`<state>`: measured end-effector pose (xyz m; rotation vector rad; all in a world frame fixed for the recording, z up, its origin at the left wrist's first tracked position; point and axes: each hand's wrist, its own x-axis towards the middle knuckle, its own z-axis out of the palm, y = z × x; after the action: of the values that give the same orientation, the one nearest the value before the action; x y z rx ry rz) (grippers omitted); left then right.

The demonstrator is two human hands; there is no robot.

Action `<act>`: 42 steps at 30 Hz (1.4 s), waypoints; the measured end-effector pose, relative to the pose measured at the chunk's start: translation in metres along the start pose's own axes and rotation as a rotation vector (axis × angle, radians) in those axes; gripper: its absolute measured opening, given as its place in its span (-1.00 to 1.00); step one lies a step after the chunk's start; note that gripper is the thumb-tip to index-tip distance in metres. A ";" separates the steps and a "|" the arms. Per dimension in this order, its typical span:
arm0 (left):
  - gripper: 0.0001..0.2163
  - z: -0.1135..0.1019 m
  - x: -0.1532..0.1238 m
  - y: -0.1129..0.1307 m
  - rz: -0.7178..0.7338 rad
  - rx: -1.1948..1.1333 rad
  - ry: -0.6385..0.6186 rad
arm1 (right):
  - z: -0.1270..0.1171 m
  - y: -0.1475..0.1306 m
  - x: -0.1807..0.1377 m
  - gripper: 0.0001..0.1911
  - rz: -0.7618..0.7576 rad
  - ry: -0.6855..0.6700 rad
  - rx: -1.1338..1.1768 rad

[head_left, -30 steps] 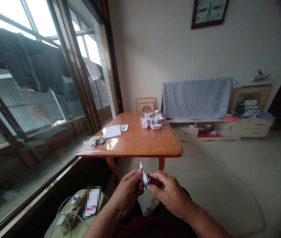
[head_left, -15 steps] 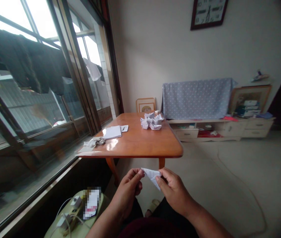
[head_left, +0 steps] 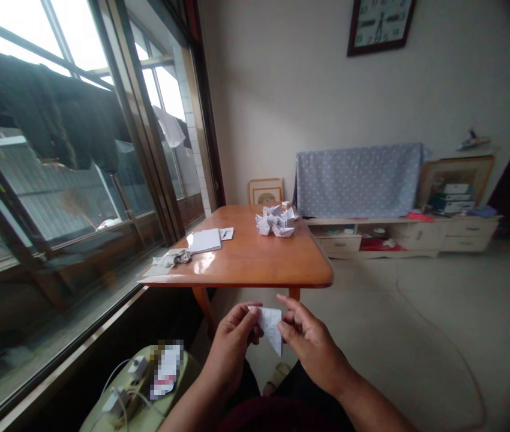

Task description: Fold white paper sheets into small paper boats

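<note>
A small piece of folded white lined paper (head_left: 270,327), roughly a triangle pointing down, is held in front of me, short of the table's near edge. My left hand (head_left: 237,329) pinches its upper left corner between thumb and fingers. At the paper's right edge, the thumb of my right hand (head_left: 305,329) presses on it. That hand's index finger is raised and stretched away from the paper, while its other fingers curl behind, partly hidden. On the table lies a cluster of folded paper shapes (head_left: 275,222).
The wooden table (head_left: 255,267) carries a paper stack (head_left: 205,240) and a crumpled grey cloth (head_left: 171,259) at its left. Lower left, a green stool (head_left: 97,414) holds plugs, cables and a blurred-out object. A low cabinet (head_left: 426,237) stands along the wall; a window is on the left.
The paper has turned and shifted slightly left, its point now downward. My left hand grips more of it. My right index finger has lifted off and straightened.
</note>
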<state>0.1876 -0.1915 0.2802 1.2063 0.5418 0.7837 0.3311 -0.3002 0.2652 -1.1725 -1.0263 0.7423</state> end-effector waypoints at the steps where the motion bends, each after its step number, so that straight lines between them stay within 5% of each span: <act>1: -0.65 0.001 -0.001 0.002 0.005 0.017 -0.016 | 0.001 0.001 0.001 -0.46 0.026 0.018 0.042; 5: -0.56 0.005 -0.007 0.008 0.009 0.039 -0.130 | 0.001 0.005 0.002 -0.55 0.127 0.129 0.247; 14: -0.58 0.011 -0.009 0.013 0.048 0.040 -0.210 | 0.003 0.003 0.001 -0.70 0.205 0.100 0.493; 21: -0.60 0.017 -0.002 -0.006 0.060 0.072 -0.177 | 0.009 -0.001 0.001 -0.78 0.063 0.084 0.154; 28: -0.60 0.007 0.003 -0.015 0.378 0.528 0.021 | 0.007 -0.003 -0.001 -0.64 -0.147 0.181 -0.541; 33: -0.68 0.004 0.003 -0.014 0.360 0.532 0.040 | 0.002 0.002 0.004 -0.77 -0.255 0.201 -0.837; 42: -0.79 0.006 0.001 -0.005 0.414 0.633 -0.021 | 0.005 0.004 0.002 -0.75 -0.165 0.127 -0.713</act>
<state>0.1941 -0.1952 0.2771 1.9515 0.5481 0.9807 0.3273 -0.2952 0.2623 -1.6856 -1.3081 0.1530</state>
